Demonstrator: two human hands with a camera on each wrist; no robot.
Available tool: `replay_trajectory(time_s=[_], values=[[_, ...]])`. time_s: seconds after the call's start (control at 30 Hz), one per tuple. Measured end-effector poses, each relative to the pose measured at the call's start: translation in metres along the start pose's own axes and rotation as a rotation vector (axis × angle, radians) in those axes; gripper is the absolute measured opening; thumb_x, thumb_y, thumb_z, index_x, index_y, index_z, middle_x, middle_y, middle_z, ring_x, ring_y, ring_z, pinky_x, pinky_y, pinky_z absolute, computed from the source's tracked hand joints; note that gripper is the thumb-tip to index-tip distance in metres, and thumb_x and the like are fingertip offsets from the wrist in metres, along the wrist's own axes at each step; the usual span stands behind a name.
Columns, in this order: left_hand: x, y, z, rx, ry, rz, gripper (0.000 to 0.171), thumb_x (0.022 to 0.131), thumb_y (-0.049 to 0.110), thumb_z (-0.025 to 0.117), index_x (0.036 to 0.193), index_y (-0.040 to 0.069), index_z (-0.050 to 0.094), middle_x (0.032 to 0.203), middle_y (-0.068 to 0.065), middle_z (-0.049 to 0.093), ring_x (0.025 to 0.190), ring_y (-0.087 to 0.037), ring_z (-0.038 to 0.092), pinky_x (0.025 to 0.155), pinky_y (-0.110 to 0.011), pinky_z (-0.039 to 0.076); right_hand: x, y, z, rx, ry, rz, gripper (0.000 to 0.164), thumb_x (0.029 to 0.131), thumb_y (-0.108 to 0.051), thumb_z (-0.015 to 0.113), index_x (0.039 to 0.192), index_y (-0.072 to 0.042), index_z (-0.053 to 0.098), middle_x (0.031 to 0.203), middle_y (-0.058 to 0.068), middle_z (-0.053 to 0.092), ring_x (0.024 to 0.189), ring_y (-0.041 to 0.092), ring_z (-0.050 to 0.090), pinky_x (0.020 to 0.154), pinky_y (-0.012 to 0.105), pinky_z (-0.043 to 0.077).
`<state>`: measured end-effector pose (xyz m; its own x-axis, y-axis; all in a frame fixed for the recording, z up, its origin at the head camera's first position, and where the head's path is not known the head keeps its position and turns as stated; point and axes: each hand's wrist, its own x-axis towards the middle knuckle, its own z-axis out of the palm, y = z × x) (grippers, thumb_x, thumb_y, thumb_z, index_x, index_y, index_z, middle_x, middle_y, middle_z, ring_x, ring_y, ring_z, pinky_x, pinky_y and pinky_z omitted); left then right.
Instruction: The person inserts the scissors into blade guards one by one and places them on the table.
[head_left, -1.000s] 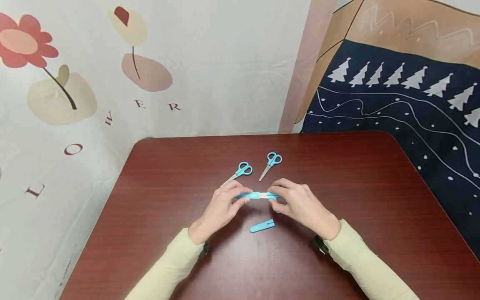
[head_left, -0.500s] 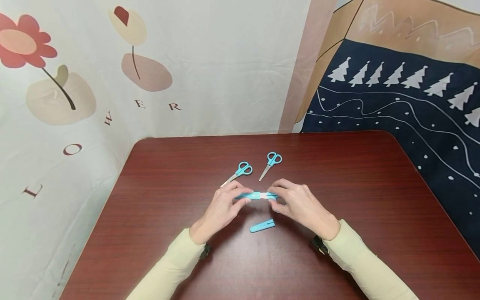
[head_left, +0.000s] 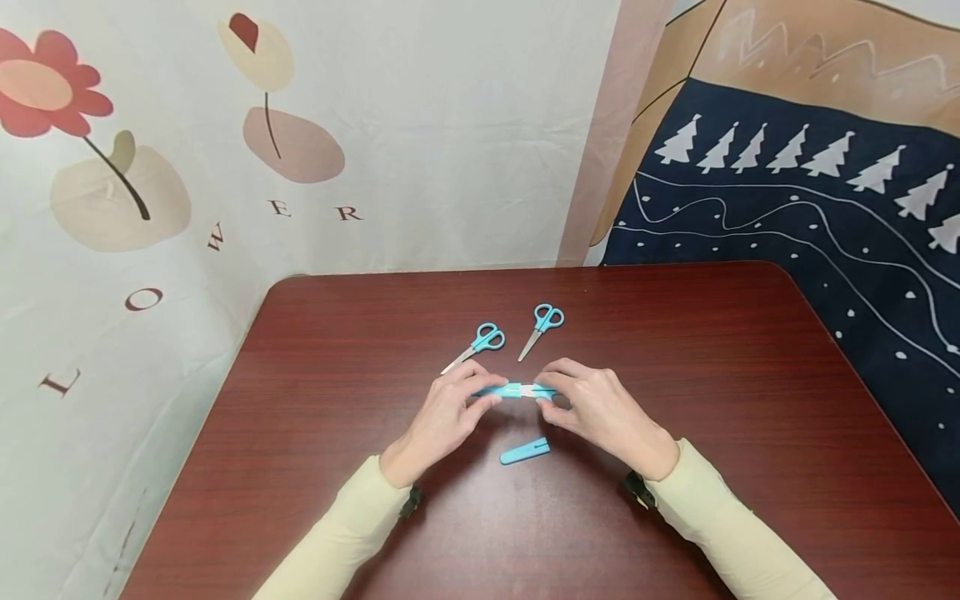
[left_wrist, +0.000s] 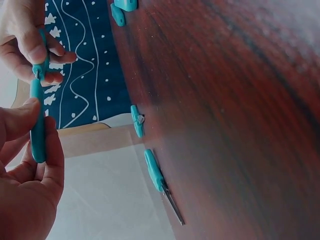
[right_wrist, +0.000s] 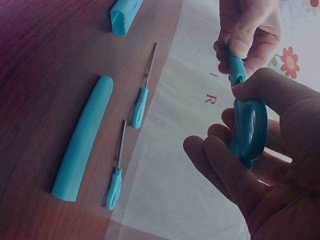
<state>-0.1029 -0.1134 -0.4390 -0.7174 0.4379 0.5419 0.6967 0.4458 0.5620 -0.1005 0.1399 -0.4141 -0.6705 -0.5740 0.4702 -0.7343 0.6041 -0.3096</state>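
Note:
Above the table, the left hand (head_left: pixel 444 414) pinches a light-blue blade cover (left_wrist: pixel 38 122) between thumb and fingers. The right hand (head_left: pixel 606 412) holds a pair of scissors (right_wrist: pixel 243 127) by its blue handle loops, thumb and fingers on them. The cover is over the blade tips, and a short bare stretch of metal shows between cover and handle in the head view. Two more scissors with uncovered blades lie on the table beyond the hands: one on the left (head_left: pixel 489 337), one on the right (head_left: pixel 548 318). Nearer the person lies a loose blue cover (head_left: pixel 525 451).
A dark red-brown table (head_left: pixel 675 333) has rounded far corners. In the right wrist view a second loose cover (right_wrist: pixel 124 16) lies on it. Behind hang a pale flower-print cloth (head_left: pixel 450 125) and a navy cloth with white trees (head_left: pixel 787 200).
The left hand and its cover have shifted very slightly right, towards the scissors handle. The right hand stays almost still, and the things on the table have not moved.

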Motion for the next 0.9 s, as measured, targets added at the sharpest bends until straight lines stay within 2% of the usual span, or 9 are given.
replay_trajectory(time_s=[0.33, 0.9], values=[[0.0005, 0.0016, -0.0005, -0.004, -0.001, -0.004, 0.020, 0.088, 0.002, 0.081, 0.107, 0.005, 0.078, 0.096, -0.001, 0.066, 0.074, -0.012, 0.053, 0.064, -0.022, 0.044, 0.0002, -0.0002, 0.0003, 0.004, 0.009, -0.001, 0.019, 0.083, -0.008, 0.083, 0.101, -0.007, 0.076, 0.102, 0.002, 0.071, 0.068, 0.011, 0.067, 0.056, 0.022, 0.052], [0.0007, 0.0026, -0.0001, -0.002, -0.001, -0.012, 0.020, 0.088, 0.004, 0.082, 0.108, 0.006, 0.078, 0.095, 0.000, 0.066, 0.074, -0.012, 0.053, 0.065, -0.022, 0.044, 0.0005, -0.0020, 0.0001, 0.011, 0.008, 0.005, 0.020, 0.084, -0.009, 0.082, 0.102, -0.006, 0.076, 0.102, 0.002, 0.071, 0.073, 0.011, 0.070, 0.062, 0.025, 0.057]])
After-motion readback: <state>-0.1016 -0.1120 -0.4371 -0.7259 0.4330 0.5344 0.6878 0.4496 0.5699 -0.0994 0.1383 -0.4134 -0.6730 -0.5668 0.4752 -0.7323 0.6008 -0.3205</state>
